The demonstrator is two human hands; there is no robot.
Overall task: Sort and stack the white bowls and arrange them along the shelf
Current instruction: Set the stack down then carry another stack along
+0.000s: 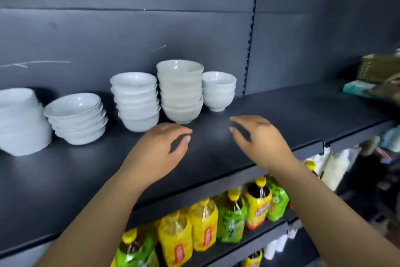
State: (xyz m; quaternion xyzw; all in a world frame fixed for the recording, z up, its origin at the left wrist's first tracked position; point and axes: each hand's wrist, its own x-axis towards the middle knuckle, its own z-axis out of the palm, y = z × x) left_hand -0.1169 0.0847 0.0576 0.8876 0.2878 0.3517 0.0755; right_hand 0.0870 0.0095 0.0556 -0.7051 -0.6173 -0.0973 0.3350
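At the lower centre of the frame, yellow- and green-labelled plastic bottles (205,223) fill a lower shelf. Above them, the left hand (164,147) and right hand (259,137) hover empty, fingers loosely curved, over the dark grey shelf (313,111). Behind them, five stacks of white ceramic bowls (180,91) stand along its back, from the left edge to centre.

The left hand (161,147) and right hand (259,137) join bare forearms, nails seemingly short and pale.
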